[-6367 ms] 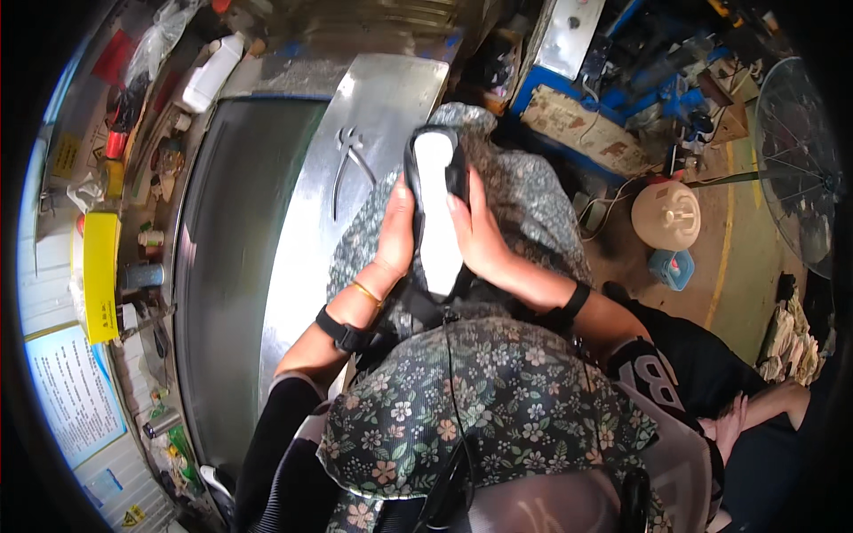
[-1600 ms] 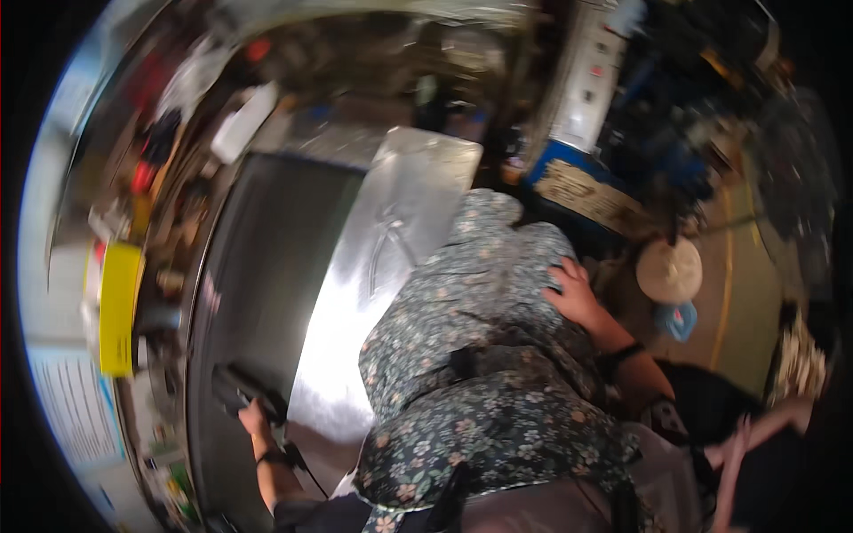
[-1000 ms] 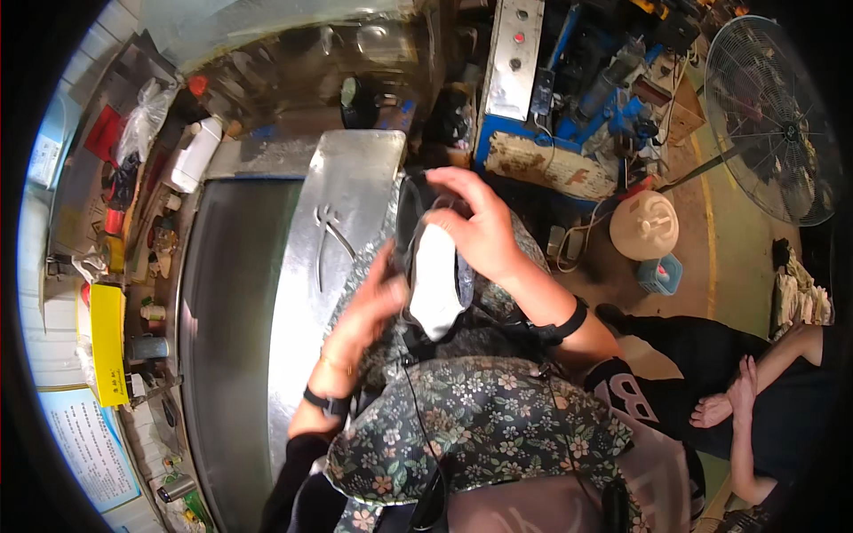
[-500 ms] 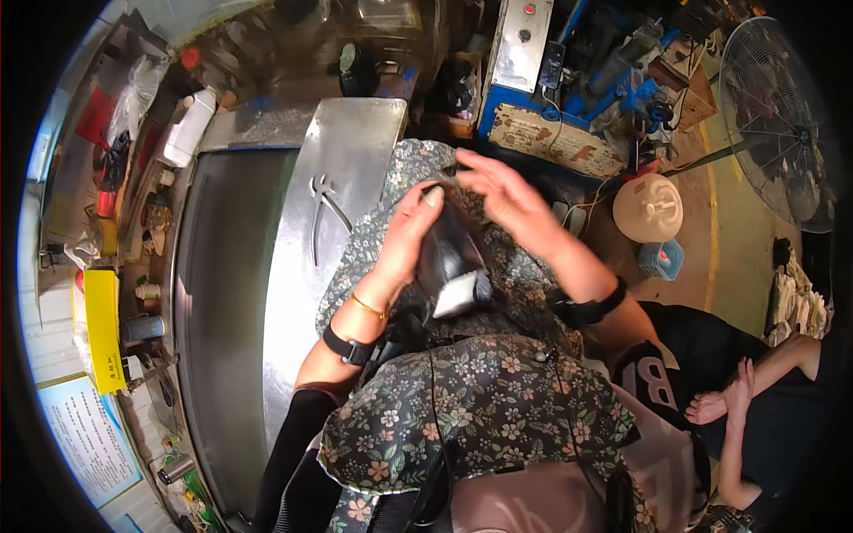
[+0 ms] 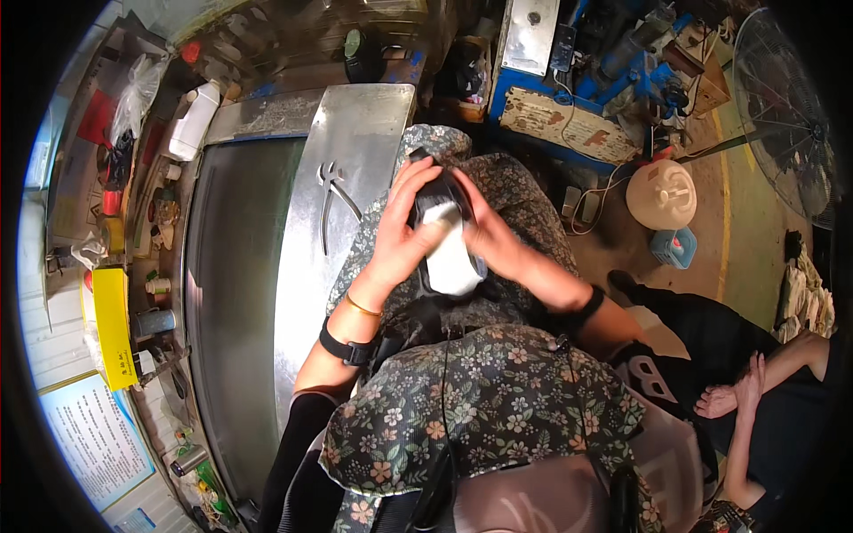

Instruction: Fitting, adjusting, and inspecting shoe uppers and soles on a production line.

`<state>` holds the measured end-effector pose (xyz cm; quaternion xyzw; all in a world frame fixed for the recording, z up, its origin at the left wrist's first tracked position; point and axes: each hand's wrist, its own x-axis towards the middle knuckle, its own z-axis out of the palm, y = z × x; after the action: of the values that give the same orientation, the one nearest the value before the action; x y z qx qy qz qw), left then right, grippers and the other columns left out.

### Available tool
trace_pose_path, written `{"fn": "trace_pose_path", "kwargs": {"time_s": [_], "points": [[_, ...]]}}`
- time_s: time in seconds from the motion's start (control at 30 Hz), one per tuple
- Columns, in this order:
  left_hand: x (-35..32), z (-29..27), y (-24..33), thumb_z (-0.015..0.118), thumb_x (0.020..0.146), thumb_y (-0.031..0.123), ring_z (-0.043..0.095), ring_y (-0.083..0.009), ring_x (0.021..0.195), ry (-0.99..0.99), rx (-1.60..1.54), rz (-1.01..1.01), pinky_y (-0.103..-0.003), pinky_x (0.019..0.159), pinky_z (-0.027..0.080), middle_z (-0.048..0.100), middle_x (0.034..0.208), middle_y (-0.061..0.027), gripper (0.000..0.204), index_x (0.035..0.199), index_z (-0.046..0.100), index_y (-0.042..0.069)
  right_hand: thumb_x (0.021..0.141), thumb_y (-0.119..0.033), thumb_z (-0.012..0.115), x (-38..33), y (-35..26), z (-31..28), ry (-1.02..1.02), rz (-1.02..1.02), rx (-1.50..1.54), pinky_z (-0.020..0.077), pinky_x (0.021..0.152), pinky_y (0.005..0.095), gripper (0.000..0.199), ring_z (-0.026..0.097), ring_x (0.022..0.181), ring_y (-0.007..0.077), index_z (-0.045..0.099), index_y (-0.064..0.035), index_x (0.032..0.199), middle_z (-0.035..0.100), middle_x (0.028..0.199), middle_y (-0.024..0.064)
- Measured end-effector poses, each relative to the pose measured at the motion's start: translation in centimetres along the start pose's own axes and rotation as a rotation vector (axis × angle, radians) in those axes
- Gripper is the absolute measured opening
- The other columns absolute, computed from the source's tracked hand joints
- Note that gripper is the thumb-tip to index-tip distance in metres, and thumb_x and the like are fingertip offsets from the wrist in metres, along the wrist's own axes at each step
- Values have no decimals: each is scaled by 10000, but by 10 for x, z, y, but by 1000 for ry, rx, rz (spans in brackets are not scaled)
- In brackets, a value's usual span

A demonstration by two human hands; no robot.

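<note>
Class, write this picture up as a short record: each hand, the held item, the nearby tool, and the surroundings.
Left hand: grips the item, thumb over its white face
Right hand: on the item's right side
Held item: black-and-white shoe-shaped piece
Tool: metal pincers, lying on the metal plate
Left: dark belt
Right: pale jug, fan

I am in a workshop: a dark conveyor belt (image 5: 240, 311) runs along my left, steel pincers (image 5: 330, 184) lie on the metal plate (image 5: 302, 275) beside it, and a floral apron (image 5: 480, 400) covers me. Ahead to my right I see a blue-framed machine (image 5: 569, 127) with chipped paint and a metal control panel (image 5: 531, 40), a big caged fan (image 5: 786, 142), and a yellow line (image 5: 725, 222) marking the floor (image 5: 751, 249).
</note>
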<state>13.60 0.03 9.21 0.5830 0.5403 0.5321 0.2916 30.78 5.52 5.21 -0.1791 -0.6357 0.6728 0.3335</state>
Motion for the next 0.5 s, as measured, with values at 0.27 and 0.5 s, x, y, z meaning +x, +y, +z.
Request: {"fn": "trace_pose_path", "kwargs": {"time_s": [0.27,0.5], "points": [[44,-21,-38,730,833,70,642,-149,816,99,-600,-589,-263,717,532,650,1008,-73,511,1279,482,58,932,-45,582,7,0,-25,169,241,26,489,859,269,363,618,966,120,550,51,1281,680,1102,96],[-4,-7,-34,692,871,85,586,-133,914,79,-342,-602,-273,812,487,618,1024,-59,438,1246,471,29,1039,-471,324,-5,51,5,220,939,307,494,884,331,600,636,973,215,566,22,1280,656,1145,127]]}}
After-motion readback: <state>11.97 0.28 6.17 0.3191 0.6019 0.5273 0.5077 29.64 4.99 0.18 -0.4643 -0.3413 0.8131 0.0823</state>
